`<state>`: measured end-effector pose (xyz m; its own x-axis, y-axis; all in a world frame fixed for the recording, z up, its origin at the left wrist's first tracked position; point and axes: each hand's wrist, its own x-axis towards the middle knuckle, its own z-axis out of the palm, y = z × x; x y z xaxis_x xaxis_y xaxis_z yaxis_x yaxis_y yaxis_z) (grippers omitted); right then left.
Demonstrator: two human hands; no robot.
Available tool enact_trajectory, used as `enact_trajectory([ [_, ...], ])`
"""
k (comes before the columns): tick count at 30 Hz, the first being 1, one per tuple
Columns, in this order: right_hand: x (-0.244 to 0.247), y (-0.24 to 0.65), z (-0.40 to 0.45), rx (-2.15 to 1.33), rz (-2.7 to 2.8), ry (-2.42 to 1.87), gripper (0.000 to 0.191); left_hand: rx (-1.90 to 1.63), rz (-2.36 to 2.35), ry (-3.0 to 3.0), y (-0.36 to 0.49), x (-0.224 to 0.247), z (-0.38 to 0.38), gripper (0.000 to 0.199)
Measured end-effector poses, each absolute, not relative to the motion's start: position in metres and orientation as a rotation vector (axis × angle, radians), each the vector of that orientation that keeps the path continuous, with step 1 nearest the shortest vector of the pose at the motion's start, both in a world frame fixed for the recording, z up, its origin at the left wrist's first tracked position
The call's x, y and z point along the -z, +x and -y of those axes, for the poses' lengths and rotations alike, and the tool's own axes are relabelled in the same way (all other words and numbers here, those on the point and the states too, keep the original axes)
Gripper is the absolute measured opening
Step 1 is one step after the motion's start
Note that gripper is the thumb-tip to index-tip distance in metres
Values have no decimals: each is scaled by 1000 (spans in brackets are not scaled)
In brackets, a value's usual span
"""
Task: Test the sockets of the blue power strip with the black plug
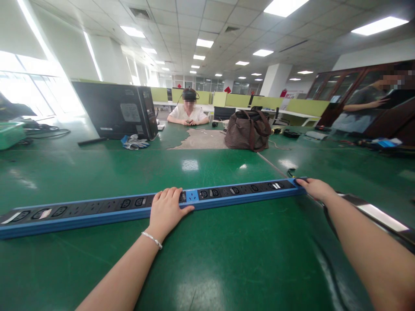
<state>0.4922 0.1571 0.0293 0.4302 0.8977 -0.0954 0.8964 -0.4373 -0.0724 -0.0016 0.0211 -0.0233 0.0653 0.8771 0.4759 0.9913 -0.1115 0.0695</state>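
stretching across the green worktop (227,250), the blue power strip (113,212) lies under the left hand (167,209) (bracelet (151,240) at the wrist), whose wide grip clasps it near the middle, thumb at the near edge; the right hand (315,189) holds its right end.

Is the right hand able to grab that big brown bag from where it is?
Maybe, with a stretch. The right hand is on the end of the power strip, so it should let go first. Nothing big stands between it and the brown bag.
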Motion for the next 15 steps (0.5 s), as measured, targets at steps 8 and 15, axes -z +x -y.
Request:
enact_trajectory([
  [8,-31,488,-156,-276,1639,-2658,60,596,1883,-2075,-2,23,-21,57],
  [15,-30,488,-154,-282,1646,-2625,61,604,1885,-2077,-1,22,-21,57],
])
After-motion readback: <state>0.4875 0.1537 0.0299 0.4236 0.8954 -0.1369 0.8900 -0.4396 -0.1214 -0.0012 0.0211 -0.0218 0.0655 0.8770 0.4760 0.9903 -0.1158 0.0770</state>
